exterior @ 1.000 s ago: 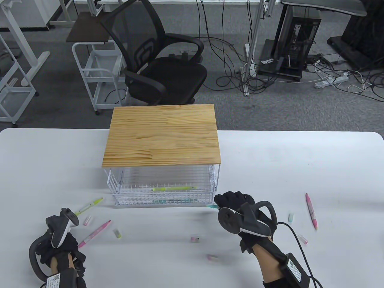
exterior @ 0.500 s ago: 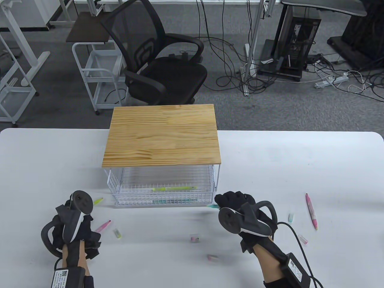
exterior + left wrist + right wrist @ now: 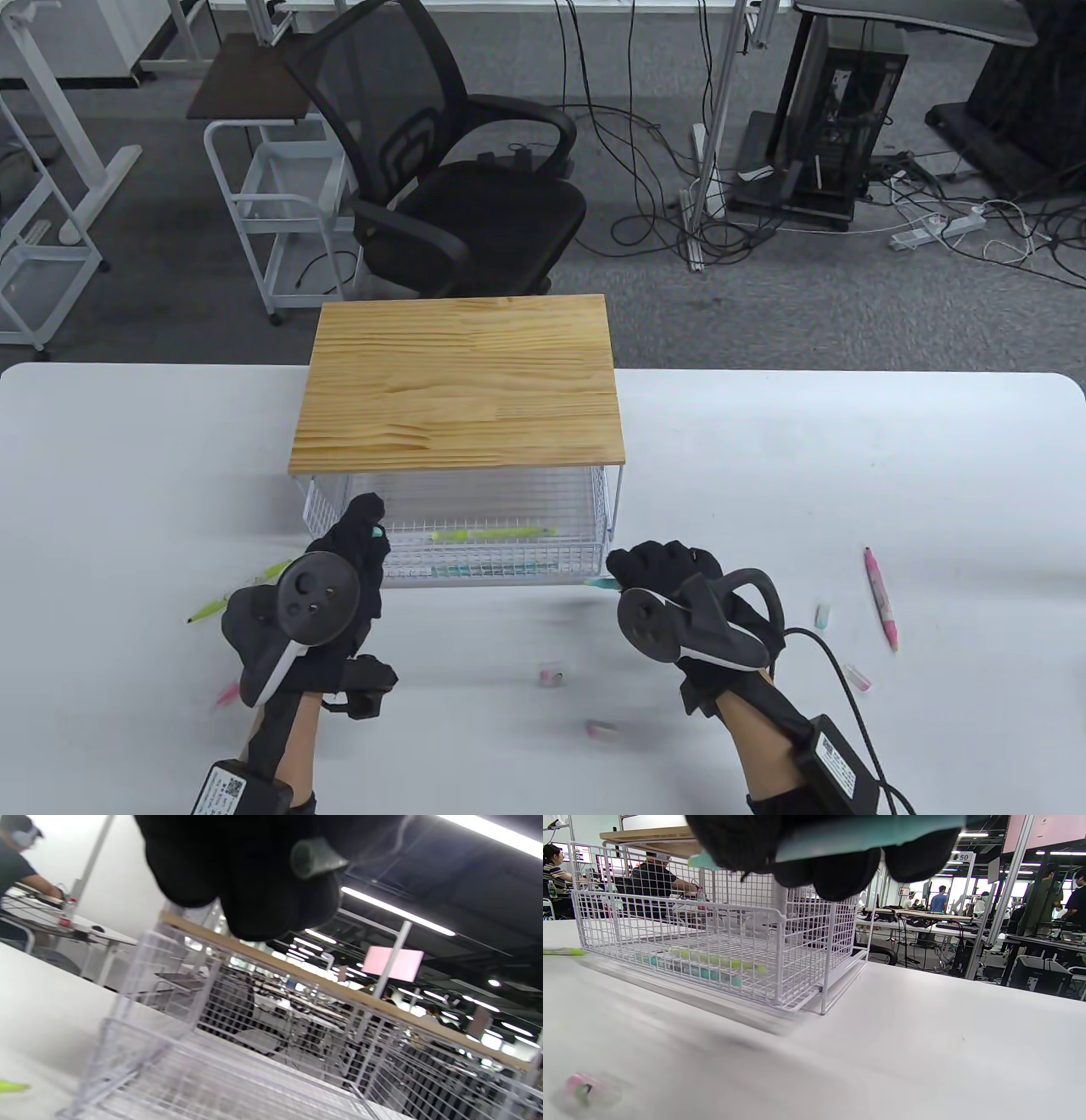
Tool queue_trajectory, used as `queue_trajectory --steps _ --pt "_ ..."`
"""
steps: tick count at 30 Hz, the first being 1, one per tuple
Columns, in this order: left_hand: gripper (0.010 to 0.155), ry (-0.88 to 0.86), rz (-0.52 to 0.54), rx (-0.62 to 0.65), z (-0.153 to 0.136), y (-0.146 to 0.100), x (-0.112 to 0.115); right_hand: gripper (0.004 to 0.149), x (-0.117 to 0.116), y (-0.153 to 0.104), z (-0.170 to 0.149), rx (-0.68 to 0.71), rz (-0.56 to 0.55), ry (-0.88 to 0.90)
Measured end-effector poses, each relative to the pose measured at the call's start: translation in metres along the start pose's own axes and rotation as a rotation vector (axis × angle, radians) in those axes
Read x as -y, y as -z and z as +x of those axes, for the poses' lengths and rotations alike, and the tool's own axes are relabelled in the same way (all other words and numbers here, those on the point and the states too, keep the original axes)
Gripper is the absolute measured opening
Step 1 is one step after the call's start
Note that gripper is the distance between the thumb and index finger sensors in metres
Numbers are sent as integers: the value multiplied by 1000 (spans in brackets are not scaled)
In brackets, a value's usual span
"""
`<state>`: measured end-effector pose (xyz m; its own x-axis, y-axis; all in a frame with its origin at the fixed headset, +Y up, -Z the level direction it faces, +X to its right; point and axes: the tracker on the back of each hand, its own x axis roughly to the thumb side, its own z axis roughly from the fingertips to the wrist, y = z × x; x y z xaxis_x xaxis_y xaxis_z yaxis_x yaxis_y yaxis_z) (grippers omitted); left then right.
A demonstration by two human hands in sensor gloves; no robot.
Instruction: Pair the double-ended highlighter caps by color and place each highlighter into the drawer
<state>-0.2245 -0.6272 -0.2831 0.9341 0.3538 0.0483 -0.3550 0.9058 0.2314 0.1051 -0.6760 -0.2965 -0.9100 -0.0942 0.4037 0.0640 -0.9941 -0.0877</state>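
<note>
My left hand (image 3: pixel 366 525) reaches over the front left corner of the white wire drawer (image 3: pixel 585 556) and pinches a small teal cap (image 3: pixel 376 532) at its fingertips; the same teal cap (image 3: pixel 314 857) shows in the left wrist view. My right hand (image 3: pixel 649 567) rests just right of the drawer front. It grips a teal highlighter (image 3: pixel 865 836) whose tip (image 3: pixel 598 584) points left. Inside the drawer lie a yellow-green highlighter (image 3: pixel 492 533) and a teal one (image 3: pixel 484 570).
A wooden board (image 3: pixel 458 382) tops the drawer frame. A yellow-green highlighter (image 3: pixel 225 600) lies on the table at the left, and a pink one (image 3: pixel 881 597) at the right. Loose caps lie about: teal (image 3: pixel 821 615), pink (image 3: pixel 859 677), pink (image 3: pixel 551 677), pink (image 3: pixel 601 728).
My left hand has travelled from the lower left up and right to the drawer's front left corner, and a teal cap now shows at its fingertips. The right hand has stayed still.
</note>
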Motion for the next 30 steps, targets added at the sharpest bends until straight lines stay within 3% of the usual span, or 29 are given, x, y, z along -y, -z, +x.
queue_trajectory --steps 8,20,30 --pt "45 -51 -115 111 29 -3 28 51 -1 0 2 8 -7 4" --pt "50 -499 -330 62 31 -1 64 51 1 -2 13 62 -48 56" --pt "50 -502 -432 78 41 -4 90 51 5 -5 25 117 -94 105"
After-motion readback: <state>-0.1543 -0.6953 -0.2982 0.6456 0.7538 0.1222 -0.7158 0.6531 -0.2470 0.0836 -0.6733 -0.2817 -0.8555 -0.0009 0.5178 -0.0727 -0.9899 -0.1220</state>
